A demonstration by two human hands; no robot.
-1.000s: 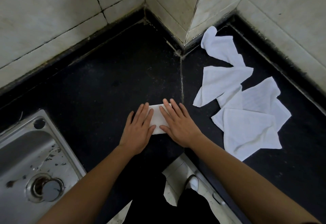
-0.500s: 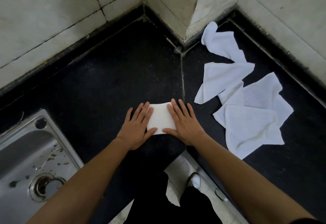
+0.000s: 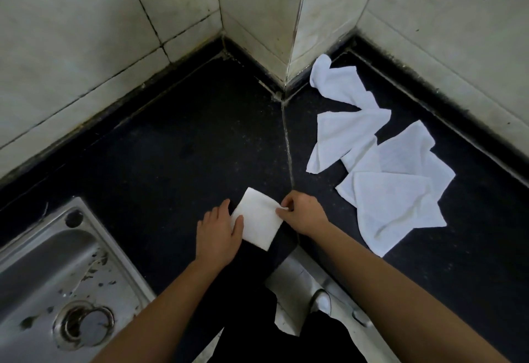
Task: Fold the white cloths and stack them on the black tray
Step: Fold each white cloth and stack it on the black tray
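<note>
Item: folded cloth [image 3: 259, 221], white, a small rectangle, held at the near edge of the black table [image 3: 171, 148] between both hands.
Left hand [image 3: 216, 235]: grip clamped on the cloth's left edge, thumb on top, most fingers hidden beneath it.
Right hand [image 3: 305, 215]: grip clamped on the cloth's right corner, pinched between thumb and fingertips.
Stock outstanding: loose cloths [image 3: 383, 179], several, unfolded and overlapping, lay well apart to the right, near the tiled wall [image 3: 86, 33].
Tray: black tray was not made out; the table was itself black and no rim could be told apart from it.
Fixture: steel sink [image 3: 43, 271] sat at the lower left, apart from the cloth.
Step in hand: judged that folding of this piece was finished or on its last fold, and that it was being taken up for stacking.
Next move calls for: both holds kept so the layers did not spring open, the piece carried flat and laid square on the tray, then a fresh cloth drawn from the heap.
Progress: judged early, with one piece folded and the heap unfolded.
</note>
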